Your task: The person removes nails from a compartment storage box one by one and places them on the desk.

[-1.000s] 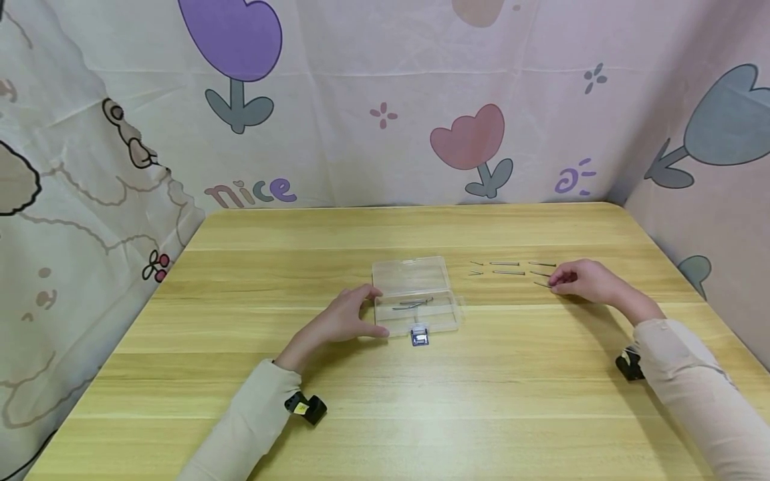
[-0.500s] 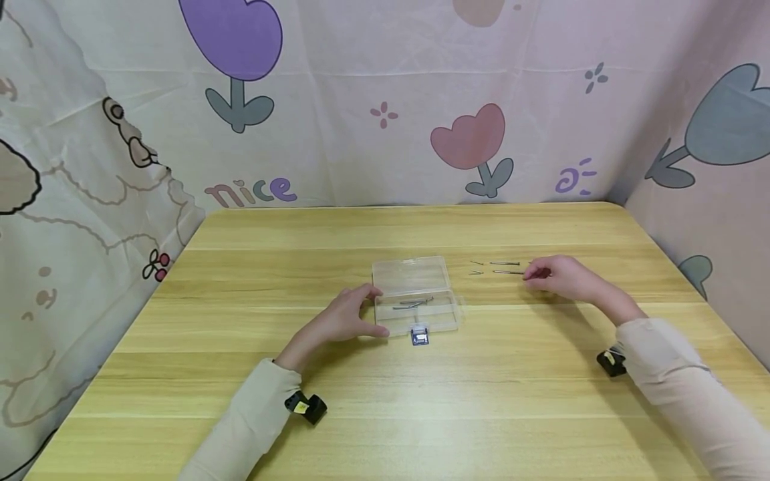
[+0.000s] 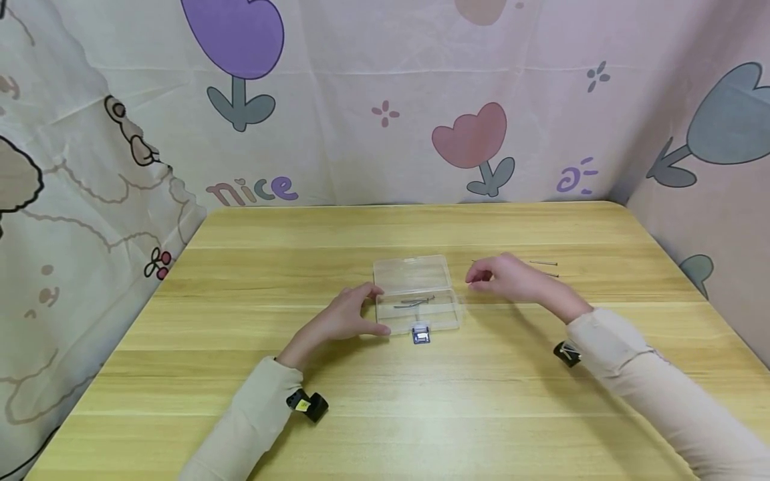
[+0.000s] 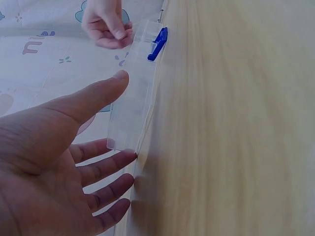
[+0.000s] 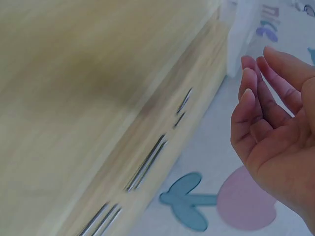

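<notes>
A clear plastic case [image 3: 411, 274] lies open on the table, its blue latch [image 3: 421, 335] at the front. Several nails [image 3: 413, 302] are inside its near half. Beside the left end is my left hand [image 3: 344, 316], thumb and index finger spread at its edge, other fingers extended in the left wrist view. My right hand [image 3: 508, 277] hovers right of the case, thumb and fingertips pinched together. The nail it took up is hidden by the fingers. In the right wrist view, several nails [image 5: 145, 163] of differing lengths lie in pairs on the table.
The wooden table [image 3: 240, 374] has a patterned cloth [image 3: 337, 120] hanging behind it and at both sides. Two nails [image 3: 543, 262] show behind my right wrist. Black cameras are strapped to both wrists.
My right hand has lifted a nail from the right end of the rows and moved left toward the case, now covering other nails. The left hand stays at the case.
</notes>
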The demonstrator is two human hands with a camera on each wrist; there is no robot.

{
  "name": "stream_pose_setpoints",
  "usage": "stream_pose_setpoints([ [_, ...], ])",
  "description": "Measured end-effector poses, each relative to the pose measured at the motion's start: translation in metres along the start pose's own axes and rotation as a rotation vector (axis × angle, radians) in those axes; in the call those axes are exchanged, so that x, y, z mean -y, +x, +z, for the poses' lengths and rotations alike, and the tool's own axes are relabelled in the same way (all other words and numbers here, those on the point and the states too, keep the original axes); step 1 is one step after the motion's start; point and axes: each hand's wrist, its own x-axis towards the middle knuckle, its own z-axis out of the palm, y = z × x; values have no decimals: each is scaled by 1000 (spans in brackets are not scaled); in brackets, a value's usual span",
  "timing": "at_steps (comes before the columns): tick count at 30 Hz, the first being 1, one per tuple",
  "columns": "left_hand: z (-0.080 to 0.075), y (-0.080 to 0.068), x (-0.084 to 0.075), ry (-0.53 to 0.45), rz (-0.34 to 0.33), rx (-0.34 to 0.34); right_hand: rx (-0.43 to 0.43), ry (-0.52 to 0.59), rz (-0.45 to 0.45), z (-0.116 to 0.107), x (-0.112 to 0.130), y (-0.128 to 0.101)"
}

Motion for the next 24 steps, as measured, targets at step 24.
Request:
stream_pose_setpoints([
  [24,0,2,1,4,22,-8,74,10,-190,32,34,44],
])
